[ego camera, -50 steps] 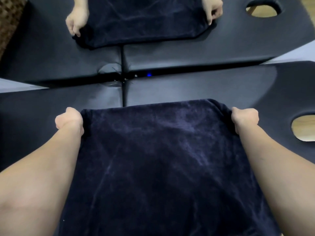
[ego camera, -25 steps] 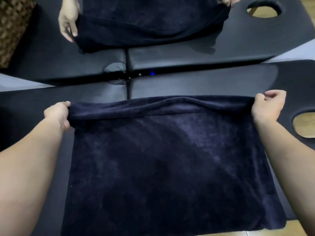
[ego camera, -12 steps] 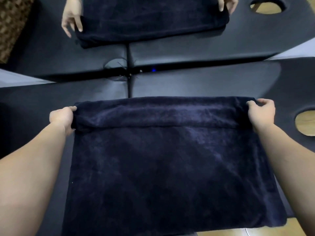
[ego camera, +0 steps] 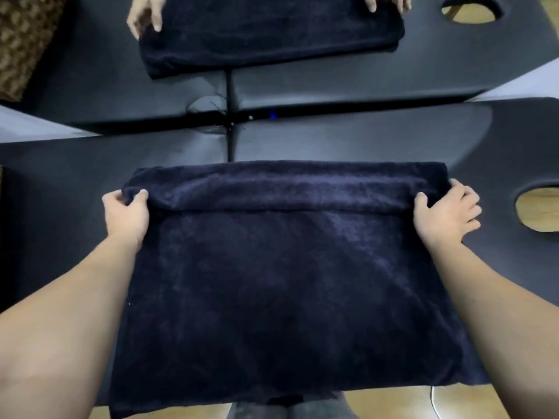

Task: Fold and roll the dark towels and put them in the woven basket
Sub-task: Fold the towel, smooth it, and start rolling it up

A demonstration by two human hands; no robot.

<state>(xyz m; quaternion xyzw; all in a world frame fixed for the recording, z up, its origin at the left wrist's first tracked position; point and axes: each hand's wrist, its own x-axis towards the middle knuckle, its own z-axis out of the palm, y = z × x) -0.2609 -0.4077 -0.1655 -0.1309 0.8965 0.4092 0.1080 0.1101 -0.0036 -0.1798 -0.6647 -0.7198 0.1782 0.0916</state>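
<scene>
I see the dark towel (ego camera: 284,285) spread flat on the near black padded table (ego camera: 60,189), its far edge turned over into a thick roll (ego camera: 284,189) that runs from side to side, while its near edge hangs slightly over the table's front. My left hand (ego camera: 127,216) grips the left end of that roll, thumb on top and fingers curled round the cloth; my right hand (ego camera: 447,216) holds the right end, thumb pressed onto the roll and the fingers bent round its outer side. To the right of my right hand lies an oval face hole (ego camera: 538,210) in the padding, wood showing through it. Beyond the towel a seam (ego camera: 230,140) splits the table surface, and a small blue light (ego camera: 273,115) glows in the gap before a second padded table (ego camera: 332,80). On that one lies another dark towel (ego camera: 257,31), with another person's two hands (ego camera: 145,16) resting at its far corners, fingers spread. A woven basket (ego camera: 24,40) stands at the far left, well apart from my towel.
</scene>
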